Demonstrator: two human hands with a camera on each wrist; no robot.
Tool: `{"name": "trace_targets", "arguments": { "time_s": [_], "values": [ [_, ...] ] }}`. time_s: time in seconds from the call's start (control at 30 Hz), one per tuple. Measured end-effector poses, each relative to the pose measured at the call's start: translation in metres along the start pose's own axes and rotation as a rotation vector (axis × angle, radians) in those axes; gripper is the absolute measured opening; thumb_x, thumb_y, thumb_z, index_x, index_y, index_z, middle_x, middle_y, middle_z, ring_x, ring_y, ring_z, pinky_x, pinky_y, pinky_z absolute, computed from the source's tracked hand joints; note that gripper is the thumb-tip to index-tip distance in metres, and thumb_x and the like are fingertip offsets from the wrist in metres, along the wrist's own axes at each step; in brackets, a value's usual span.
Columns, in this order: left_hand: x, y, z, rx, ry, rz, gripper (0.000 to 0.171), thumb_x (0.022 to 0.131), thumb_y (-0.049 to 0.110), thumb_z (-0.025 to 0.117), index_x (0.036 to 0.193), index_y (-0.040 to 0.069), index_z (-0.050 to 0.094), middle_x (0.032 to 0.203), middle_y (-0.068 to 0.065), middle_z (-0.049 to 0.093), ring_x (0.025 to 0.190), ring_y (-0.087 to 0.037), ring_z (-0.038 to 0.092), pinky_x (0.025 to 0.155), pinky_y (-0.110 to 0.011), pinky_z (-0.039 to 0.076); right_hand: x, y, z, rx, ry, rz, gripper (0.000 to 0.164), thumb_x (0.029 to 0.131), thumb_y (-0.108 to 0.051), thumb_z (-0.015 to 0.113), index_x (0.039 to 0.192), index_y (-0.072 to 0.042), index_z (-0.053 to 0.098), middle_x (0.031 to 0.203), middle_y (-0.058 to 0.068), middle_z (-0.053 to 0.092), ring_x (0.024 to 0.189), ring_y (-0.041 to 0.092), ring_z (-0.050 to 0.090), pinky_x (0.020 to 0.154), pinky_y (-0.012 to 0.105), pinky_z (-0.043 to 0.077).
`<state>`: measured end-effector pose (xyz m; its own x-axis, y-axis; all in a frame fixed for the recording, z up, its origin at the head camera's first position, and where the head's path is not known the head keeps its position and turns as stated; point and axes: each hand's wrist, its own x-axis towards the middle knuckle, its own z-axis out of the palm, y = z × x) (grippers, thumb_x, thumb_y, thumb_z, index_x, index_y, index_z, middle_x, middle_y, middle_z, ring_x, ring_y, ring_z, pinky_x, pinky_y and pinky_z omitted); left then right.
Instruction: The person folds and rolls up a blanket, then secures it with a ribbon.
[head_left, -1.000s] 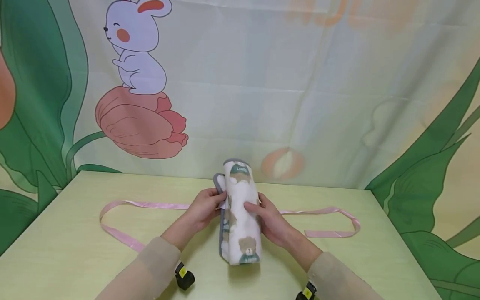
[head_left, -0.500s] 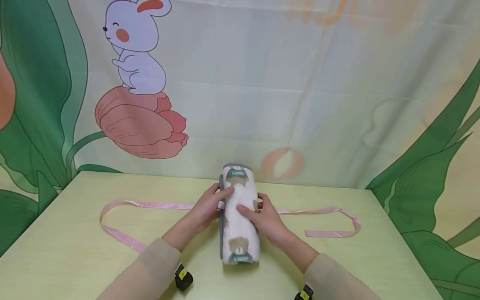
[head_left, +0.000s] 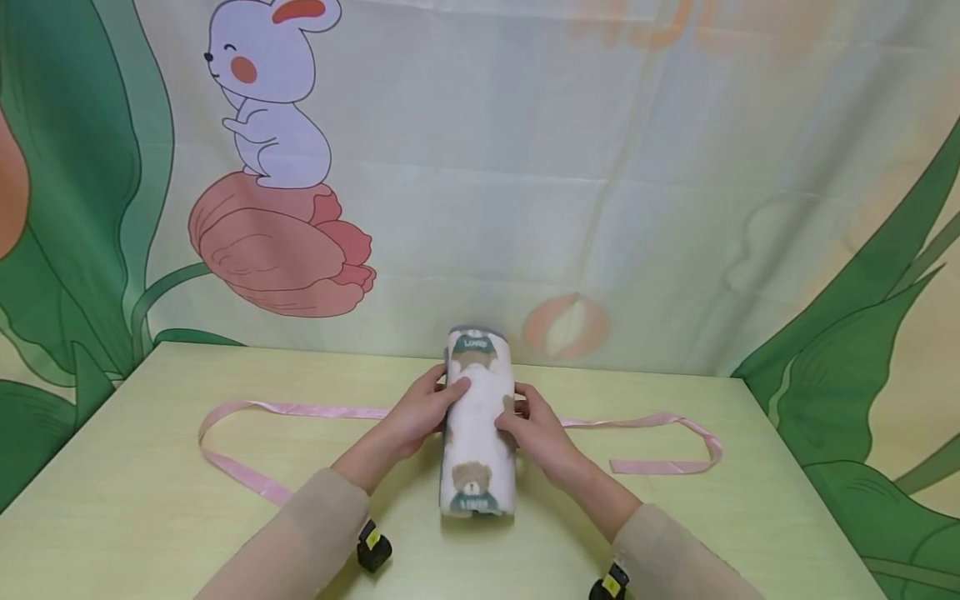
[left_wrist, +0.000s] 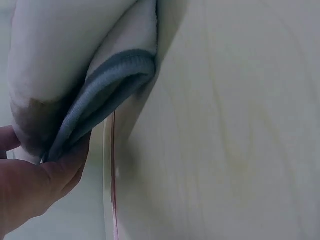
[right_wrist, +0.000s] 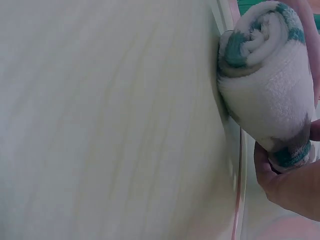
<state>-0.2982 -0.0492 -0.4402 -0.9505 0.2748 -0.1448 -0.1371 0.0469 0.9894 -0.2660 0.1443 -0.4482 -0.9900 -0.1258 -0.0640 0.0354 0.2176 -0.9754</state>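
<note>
Holding the rolled towel from both flanks, pinched between thumb and fingers of the left hand on one side and of the right hand on the other, with the left thumb across the upper face and the right thumb nearer the edge. Placed mid-table, long side pointing away, bear print up; impossible to tell whether fully resting or partly raised. Likeliest trouble, by judgement: springing open along the grey edging, gaping away from the roll in the left wrist view, should the left pinch slacken with nothing visibly tied around the layers. Possible too: slipping out of line at the spiral end, wound rather loosely, if squeezed unevenly. Also a risk of dragging or twisting the pink ribbon if slid askew; hidden behind hands and towel in the middle, then emerging on either side, with curved tails both ways. Beneath all this, a pale yellow-green table, faintly wood-grained. Behind, a creased fabric backdrop, printed with a white rabbit on a pink tulip and large green leaves.
</note>
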Motion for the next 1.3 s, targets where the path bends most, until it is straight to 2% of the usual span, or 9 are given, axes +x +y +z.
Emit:
{"name": "trace_targets", "arguments": {
  "time_s": [0.13, 0.27, 0.4, 0.5, 0.67, 0.8, 0.97, 1.13, 1.3],
  "values": [
    [0.003, -0.001, 0.0, 0.149, 0.027, 0.023, 0.057, 0.11, 0.026, 0.05, 0.154, -0.007, 0.035, 0.137, -0.028, 0.054, 0.124, -0.036, 0.056, 0.104, -0.051, 0.046, 0.002, 0.004, -0.003, -0.091, 0.017, -0.022, 0.056, 0.095, -0.013, 0.069, 0.143, 0.004, 0.046, 0.122, 0.02, 0.061, 0.107, 0.029, 0.063, 0.086, 0.038, 0.055],
    [0.002, -0.002, -0.003, 0.266, 0.052, 0.027, 0.056, 0.11, 0.027, 0.049, 0.15, -0.01, 0.04, 0.146, -0.028, 0.051, 0.135, -0.038, 0.049, 0.111, -0.051, 0.039, 0.003, 0.007, -0.009, -0.233, 0.044, -0.062, 0.044, 0.096, -0.019, 0.073, 0.131, 0.002, 0.057, 0.113, 0.014, 0.063, 0.098, 0.024, 0.063, 0.079, 0.034, 0.055],
    [-0.005, 0.001, -0.013, 0.336, 0.065, 0.046, 0.053, 0.11, 0.027, 0.048, 0.148, -0.01, 0.044, 0.146, -0.026, 0.052, 0.135, -0.039, 0.048, 0.111, -0.052, 0.038, 0.003, 0.006, -0.021, -0.36, 0.063, -0.118, 0.027, 0.101, -0.021, 0.067, 0.119, -0.002, 0.066, 0.107, 0.008, 0.065, 0.09, 0.022, 0.062, 0.071, 0.034, 0.052],
    [-0.009, 0.003, -0.023, 0.45, 0.082, 0.092, 0.048, 0.109, 0.022, 0.046, 0.143, -0.01, 0.05, 0.142, -0.026, 0.055, 0.133, -0.04, 0.05, 0.11, -0.053, 0.039, 0.003, 0.005, -0.033, -0.473, 0.058, -0.158, 0.02, 0.101, -0.014, 0.062, 0.115, -0.002, 0.07, 0.11, 0.009, 0.066, 0.096, 0.026, 0.062, 0.076, 0.04, 0.052],
    [-0.012, -0.002, -0.036, 0.664, 0.082, 0.128, 0.043, 0.106, 0.023, 0.051, 0.135, -0.008, 0.056, 0.132, -0.027, 0.059, 0.122, -0.041, 0.056, 0.102, -0.053, 0.045, 0.007, 0.011, -0.052, -0.735, -0.012, -0.19, 0.03, 0.087, 0.005, 0.063, 0.116, 0.004, 0.068, 0.119, 0.02, 0.063, 0.112, 0.037, 0.058, 0.095, 0.051, 0.048],
    [-0.013, -0.005, -0.041, 0.731, 0.04, 0.148, 0.046, 0.106, 0.026, 0.054, 0.135, -0.009, 0.054, 0.134, -0.03, 0.056, 0.124, -0.043, 0.055, 0.102, -0.054, 0.045, 0.011, 0.018, -0.062, -0.877, -0.078, -0.173, 0.034, 0.084, 0.008, 0.064, 0.118, 0.006, 0.066, 0.113, 0.018, 0.063, 0.107, 0.035, 0.059, 0.094, 0.049, 0.049],
    [-0.013, -0.005, -0.048, 0.792, -0.023, 0.143, 0.048, 0.106, 0.034, 0.055, 0.13, -0.008, 0.061, 0.128, -0.024, 0.062, 0.119, -0.039, 0.059, 0.1, -0.053, 0.047, 0.014, 0.021, -0.066, -0.941, -0.116, -0.137, 0.018, 0.091, 0.0, 0.063, 0.108, 0.001, 0.067, 0.098, 0.008, 0.061, 0.088, 0.024, 0.058, 0.077, 0.041, 0.051],
    [-0.009, -0.005, -0.052, 0.82, -0.12, 0.183, 0.051, 0.103, 0.041, 0.059, 0.124, -0.005, 0.065, 0.12, -0.019, 0.066, 0.111, -0.033, 0.061, 0.095, -0.05, 0.05, 0.013, 0.019, -0.065, -0.988, -0.131, -0.139, 0.005, 0.09, -0.001, 0.062, 0.095, -0.002, 0.064, 0.086, 0.005, 0.056, 0.075, 0.02, 0.05, 0.064, 0.037, 0.044],
    [-0.01, -0.003, -0.046, 0.851, -0.176, 0.226, 0.042, 0.099, 0.04, 0.066, 0.109, -0.001, 0.065, 0.095, -0.01, 0.064, 0.086, -0.023, 0.057, 0.076, -0.038, 0.049, 0.012, 0.02, -0.062, -0.943, -0.1, -0.209, 0.006, 0.091, -0.002, 0.061, 0.095, -0.003, 0.059, 0.078, 0.003, 0.053, 0.067, 0.018, 0.048, 0.06, 0.034, 0.041]
  ]
}}
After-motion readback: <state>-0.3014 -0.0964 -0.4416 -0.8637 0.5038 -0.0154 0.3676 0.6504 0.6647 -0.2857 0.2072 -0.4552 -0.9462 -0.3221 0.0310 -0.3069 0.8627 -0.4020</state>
